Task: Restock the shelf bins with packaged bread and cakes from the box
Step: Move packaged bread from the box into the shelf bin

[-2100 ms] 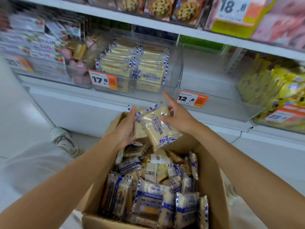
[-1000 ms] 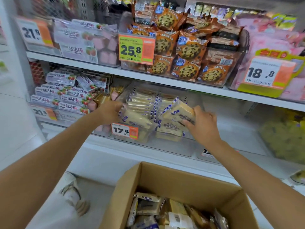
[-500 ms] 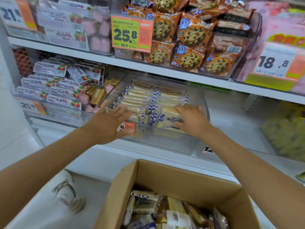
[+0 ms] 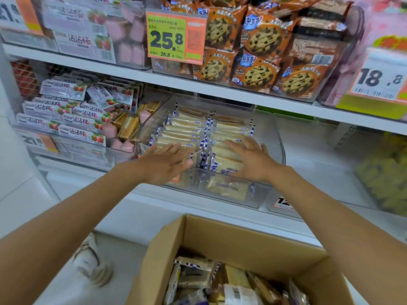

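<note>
A clear plastic shelf bin (image 4: 273, 137) on the middle shelf holds two rows of pale bread packs (image 4: 187, 128) with blue-and-white edges. My left hand (image 4: 164, 164) hovers with straight fingers over the front of the left row. My right hand (image 4: 251, 160) lies flat, fingers spread, on the front packs of the right row. Neither hand holds a pack. Below, the open cardboard box (image 4: 220, 234) contains several more wrapped bread and cake packs (image 4: 198, 276).
Strawberry snack boxes (image 4: 72, 116) fill the bin to the left. A clear bin (image 4: 319, 155) to the right looks bare. Cookie bags (image 4: 259, 47) and price tags (image 4: 176, 37) sit on the shelf above. A shoe (image 4: 92, 265) rests on the floor left of the box.
Both hands carried bread packs from the box up into the bin and let them go. Since half a second ago the left hand moved right, over the left row.
</note>
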### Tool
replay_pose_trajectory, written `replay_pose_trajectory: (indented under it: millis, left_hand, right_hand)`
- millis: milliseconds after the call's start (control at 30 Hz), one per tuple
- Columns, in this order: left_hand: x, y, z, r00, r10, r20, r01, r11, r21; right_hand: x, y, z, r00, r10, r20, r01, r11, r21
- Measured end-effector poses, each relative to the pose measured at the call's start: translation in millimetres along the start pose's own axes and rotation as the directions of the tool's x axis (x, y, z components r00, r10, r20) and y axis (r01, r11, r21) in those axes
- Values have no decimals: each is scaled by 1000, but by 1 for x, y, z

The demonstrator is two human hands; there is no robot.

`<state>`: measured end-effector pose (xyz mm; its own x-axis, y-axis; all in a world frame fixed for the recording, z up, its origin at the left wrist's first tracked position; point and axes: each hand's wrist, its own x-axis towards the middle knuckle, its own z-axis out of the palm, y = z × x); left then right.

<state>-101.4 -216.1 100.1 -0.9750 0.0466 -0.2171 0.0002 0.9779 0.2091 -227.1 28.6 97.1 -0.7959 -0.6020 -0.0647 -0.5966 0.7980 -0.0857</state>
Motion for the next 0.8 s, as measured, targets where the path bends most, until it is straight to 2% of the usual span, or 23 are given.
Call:
replay_pose_trajectory:
  millis: [33,100,167,267,367,467,533,600,633,733,767,800]
  left_hand:
    - [3,-1,0,1000,1,-22,-2,1000,-29]
    - [12,2,3,985,-8,-172,-7,997,-83]
    - [22,3,4,958,-44,-282,23,997,-77]
    - [32,1,-1,981,-56,-185,50,998,-34]
    - [38,-2,-6,997,-80,-21,81,996,47]
    - [43,-5,-5,996,-90,25,88,993,74]
    - [43,-8,0,995,-50,-89,48,998,-26]
    - [37,-13,9,951,-14,-309,-33,989,-145]
    - [33,-16,12,914,9,-406,-84,982,-167]
    - [23,-28,20,843,40,-536,-138,980,-145]
    - [20,-32,21,835,49,-549,-143,981,-131]
    - [18,-35,22,831,67,-552,-154,982,-111]
  right_hand:
    - [0,1,-1,996,-38,-77,38,999,-1]
    - [-1,2,-2,973,-119,-196,112,993,-47]
    - [1,5,1,970,-164,-182,145,983,-111]
    - [5,3,2,980,-157,-124,141,981,-132]
    - [10,-1,-9,963,-142,-229,130,989,-69]
    - [15,-9,-4,984,-123,-131,112,990,-88]
    - [18,-12,-1,995,-78,-59,76,996,-42]
    - [16,-12,-7,1000,-17,-4,17,993,121]
    - [13,-13,-12,1000,-7,-20,10,984,180]
    - [6,-32,-16,961,4,-277,96,933,347]
    - [5,-46,-17,953,32,-301,110,888,446]
    - [6,-59,-16,964,57,-260,90,851,517]
